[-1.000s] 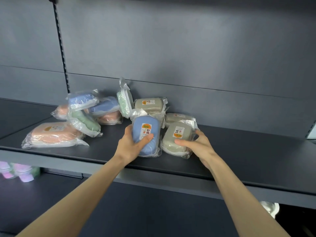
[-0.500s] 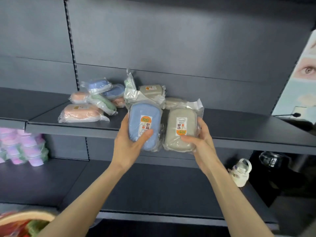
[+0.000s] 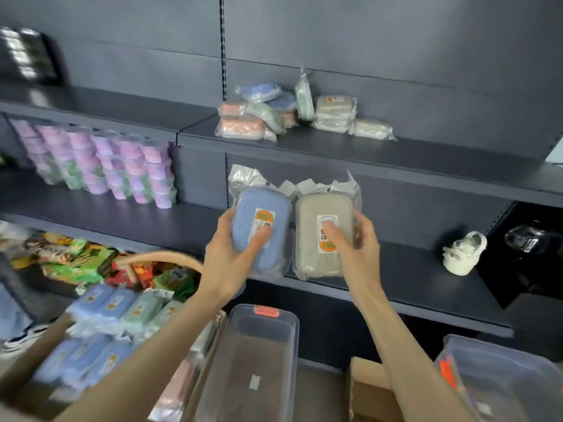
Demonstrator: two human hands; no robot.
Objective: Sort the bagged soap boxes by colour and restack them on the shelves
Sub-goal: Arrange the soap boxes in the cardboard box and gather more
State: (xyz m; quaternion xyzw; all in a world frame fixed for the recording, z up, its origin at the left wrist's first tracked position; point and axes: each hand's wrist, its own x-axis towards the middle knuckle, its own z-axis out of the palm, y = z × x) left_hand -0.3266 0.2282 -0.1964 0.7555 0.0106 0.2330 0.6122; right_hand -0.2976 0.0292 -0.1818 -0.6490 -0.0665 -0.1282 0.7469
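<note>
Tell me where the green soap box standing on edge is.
The green soap box stands on the upper shelf in the head view, between a blue box on its left and the beige stack on its right.

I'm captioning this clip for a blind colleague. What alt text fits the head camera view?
A person's left hand holds a bagged blue soap box and the right hand a bagged grey soap box, side by side before dark shelves. More bagged soap boxes of mixed colours lie piled on the upper shelf.
</note>
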